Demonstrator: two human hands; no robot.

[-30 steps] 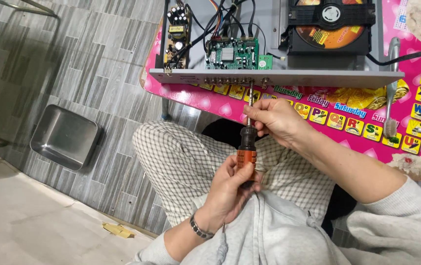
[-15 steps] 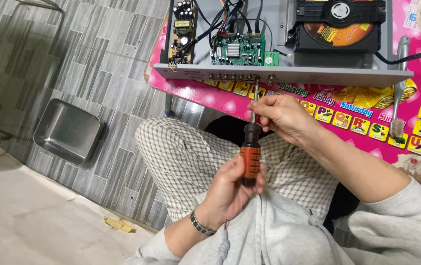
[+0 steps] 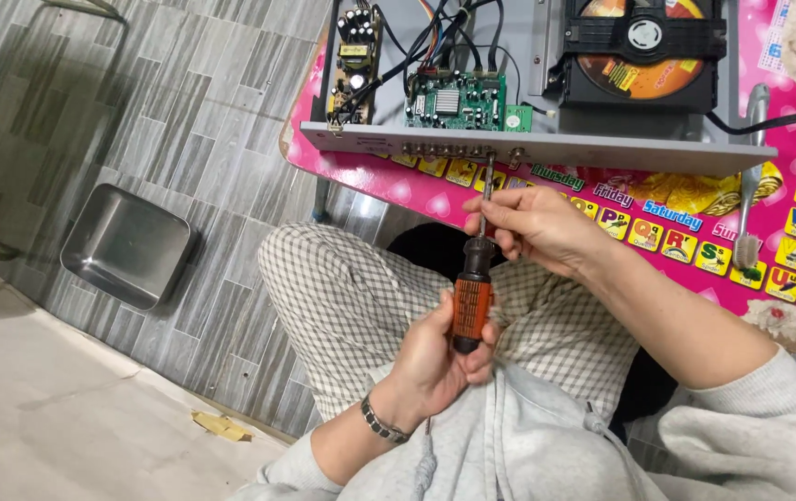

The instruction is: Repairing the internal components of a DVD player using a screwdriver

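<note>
Screwdriver (image 3: 473,295) handle is clamped by left hand (image 3: 435,357), shaft pinched by right hand (image 3: 532,227) — tip now raised to player (image 3: 546,148) panel.

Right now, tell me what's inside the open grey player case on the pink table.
Inside the player case: a green circuit board, a second board with capacitors, black wires, and a disc drive holding an orange disc. Whatever lies beneath the boards and drive is covered.

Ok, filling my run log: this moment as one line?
left hand: grips screwdriver handle | right hand: pinches shaft | tip: at disc player rear panel | table: pink
</note>
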